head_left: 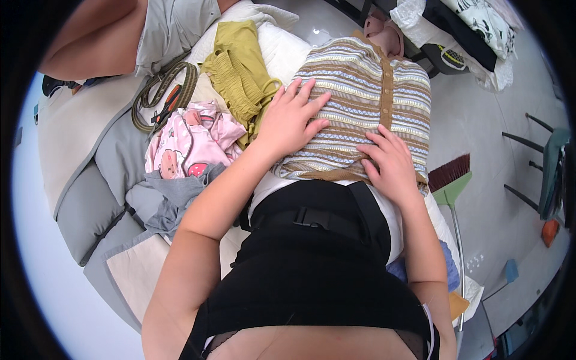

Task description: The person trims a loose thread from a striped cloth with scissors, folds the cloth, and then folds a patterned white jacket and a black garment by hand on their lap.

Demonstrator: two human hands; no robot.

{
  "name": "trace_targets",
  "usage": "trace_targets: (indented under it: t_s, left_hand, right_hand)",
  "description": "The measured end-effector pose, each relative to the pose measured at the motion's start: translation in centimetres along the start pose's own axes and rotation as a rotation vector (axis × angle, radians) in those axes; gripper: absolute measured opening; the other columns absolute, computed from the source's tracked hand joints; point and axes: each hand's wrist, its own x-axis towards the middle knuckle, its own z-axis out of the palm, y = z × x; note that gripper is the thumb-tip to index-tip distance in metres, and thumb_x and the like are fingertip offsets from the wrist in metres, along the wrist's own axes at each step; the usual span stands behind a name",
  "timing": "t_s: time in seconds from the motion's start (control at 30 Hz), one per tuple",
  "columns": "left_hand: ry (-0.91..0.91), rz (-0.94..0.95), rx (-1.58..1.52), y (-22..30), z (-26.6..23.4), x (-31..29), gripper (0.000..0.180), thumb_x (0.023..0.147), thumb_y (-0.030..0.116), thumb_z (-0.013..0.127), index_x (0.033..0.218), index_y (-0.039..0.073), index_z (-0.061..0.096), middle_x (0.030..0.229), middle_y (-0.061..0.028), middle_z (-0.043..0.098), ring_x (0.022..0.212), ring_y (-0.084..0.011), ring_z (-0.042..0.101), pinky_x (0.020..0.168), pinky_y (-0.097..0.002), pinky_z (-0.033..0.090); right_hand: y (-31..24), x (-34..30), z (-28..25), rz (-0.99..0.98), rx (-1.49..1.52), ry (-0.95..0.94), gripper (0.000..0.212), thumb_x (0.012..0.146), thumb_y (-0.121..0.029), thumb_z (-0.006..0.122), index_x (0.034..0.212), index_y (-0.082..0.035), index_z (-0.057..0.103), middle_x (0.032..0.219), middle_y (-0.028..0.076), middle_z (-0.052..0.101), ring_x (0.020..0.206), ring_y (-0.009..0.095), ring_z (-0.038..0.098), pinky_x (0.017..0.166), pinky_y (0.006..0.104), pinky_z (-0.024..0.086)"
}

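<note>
A striped knit cardigan (pixel 354 102) in brown, cream and light blue is spread in front of me, its buttoned brown placket running toward the far side. My left hand (pixel 291 123) rests on its left part, fingers spread and flat. On the right, near the lower end of the placket, my right hand (pixel 390 162) lies on the knit with its fingers stretched out. Neither hand grips anything that I can see. Just left of the cardigan are crumpled olive-yellow trousers (pixel 240 78) with an elastic waist.
Pink printed cloth (pixel 195 141), a grey garment (pixel 180 195) and a coiled strap (pixel 144 108) lie on the grey sofa (pixel 78 204) to the left. Another person's bare leg (pixel 96 36) is at the far left. A green broom (pixel 453 189) and a dark chair (pixel 552 174) stand right.
</note>
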Motion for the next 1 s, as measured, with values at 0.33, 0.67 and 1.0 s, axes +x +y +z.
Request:
trace_targets:
  t_s: [0.33, 0.67, 1.0]
  left_hand:
    - [0.208, -0.777, -1.074, -6.6, 5.0, 13.0, 0.046, 0.089, 0.022, 0.061, 0.126, -0.004, 0.056, 0.118, -0.0136, 0.062, 0.104, -0.0181, 0.058, 0.089, -0.027, 0.045]
    - [0.047, -0.74, -0.633, -9.8, 6.9, 16.0, 0.035, 0.084, 0.035, 0.064, 0.097, 0.002, 0.068, 0.092, -0.0178, 0.07, 0.086, -0.0317, 0.067, 0.081, -0.038, 0.05]
    - [0.152, -0.797, -0.302, -14.5, 2.9, 16.3, 0.031, 0.088, 0.036, 0.059, 0.096, 0.007, 0.065, 0.095, -0.0165, 0.069, 0.093, -0.034, 0.065, 0.084, -0.042, 0.049]
  right_hand:
    - [0.3, 0.8, 0.1, 0.007, 0.107, 0.063, 0.021, 0.076, -0.016, 0.07, 0.097, -0.012, 0.068, 0.093, 0.008, 0.065, 0.101, 0.027, 0.058, 0.098, 0.0429, 0.039]
    - [0.8, 1.1, -0.1, 0.016, 0.132, 0.049, 0.012, 0.077, -0.019, 0.069, 0.087, -0.013, 0.067, 0.081, 0.003, 0.065, 0.088, 0.024, 0.058, 0.095, 0.0409, 0.039]
    - [0.9, 1.5, 0.6, -0.029, 0.146, 0.131, 0.011, 0.075, -0.015, 0.07, 0.085, -0.013, 0.067, 0.071, 0.003, 0.058, 0.081, 0.024, 0.057, 0.09, 0.0399, 0.04]
